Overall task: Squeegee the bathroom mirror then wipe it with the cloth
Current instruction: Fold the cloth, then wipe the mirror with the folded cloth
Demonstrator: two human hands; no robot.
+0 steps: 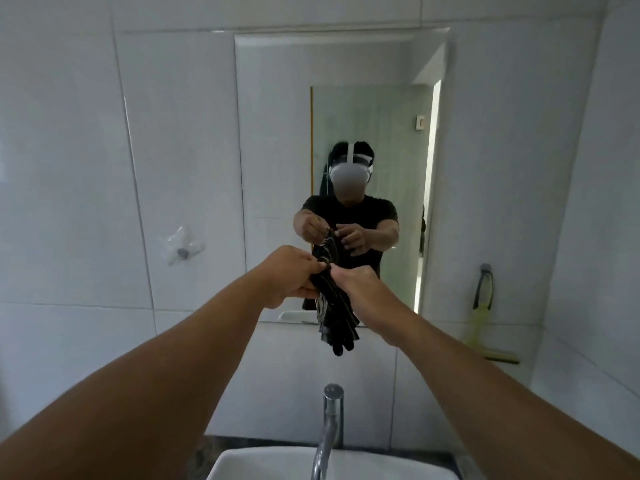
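A dark cloth [334, 313] with pale stripes hangs bunched in front of the lower edge of the wall mirror [277, 133]. My left hand [289, 277] pinches its top from the left and my right hand [356, 284] grips it from the right, both arms stretched forward. The mirror reflects a person holding the same cloth. A yellow-green squeegee [485, 327] with a dark handle hangs from a wall hook to the right of the mirror, apart from both hands.
A chrome tap [330, 424] rises over a white basin [270, 465] directly below my arms. A clear plastic hook [181, 245] sticks to the tiled wall left of the mirror. White tiles surround the mirror.
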